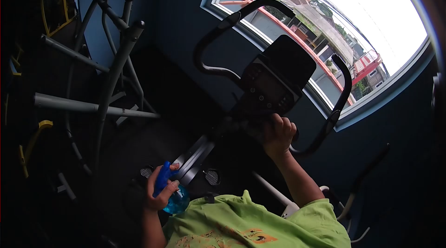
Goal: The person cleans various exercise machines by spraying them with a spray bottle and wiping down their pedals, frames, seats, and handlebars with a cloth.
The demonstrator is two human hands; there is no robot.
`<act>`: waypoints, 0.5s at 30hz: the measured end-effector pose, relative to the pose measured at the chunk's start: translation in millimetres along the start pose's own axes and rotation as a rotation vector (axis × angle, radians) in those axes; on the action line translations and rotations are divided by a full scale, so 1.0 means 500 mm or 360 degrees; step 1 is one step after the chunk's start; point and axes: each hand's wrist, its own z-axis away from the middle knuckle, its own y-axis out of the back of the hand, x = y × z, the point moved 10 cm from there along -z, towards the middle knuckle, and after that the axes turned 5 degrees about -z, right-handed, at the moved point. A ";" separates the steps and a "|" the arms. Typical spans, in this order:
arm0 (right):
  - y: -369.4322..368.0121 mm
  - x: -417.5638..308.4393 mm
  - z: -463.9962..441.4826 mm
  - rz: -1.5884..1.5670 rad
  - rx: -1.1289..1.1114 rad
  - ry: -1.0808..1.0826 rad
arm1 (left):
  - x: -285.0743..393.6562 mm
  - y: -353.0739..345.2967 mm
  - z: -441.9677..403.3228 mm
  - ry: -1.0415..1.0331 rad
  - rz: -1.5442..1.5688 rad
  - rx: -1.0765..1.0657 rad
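Observation:
My left hand (160,191) is wrapped round a spray bottle (176,199) with a blue nozzle and clear blue liquid, low in front of my green shirt. Up and to the right, my right hand (279,135) has its fingers curled just below the console (269,85) of an exercise bike; what it holds, if anything, is too dark to make out. Curved black handlebars (200,55) rise on both sides of the console. Beneath it run the bike's grey frame (193,157) and a pedal (212,177).
Another machine with grey tubular bars (111,76) stands at the left, with yellow frame parts (45,125) beyond it. A window (325,104) is behind the console. White and black machine bars (274,190) lie at the lower right.

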 end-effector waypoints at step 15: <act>-0.032 0.032 0.329 -0.1020 0.0041 -0.1969 | 0.022 0.006 0.058 0.0035 -0.0179 -0.0190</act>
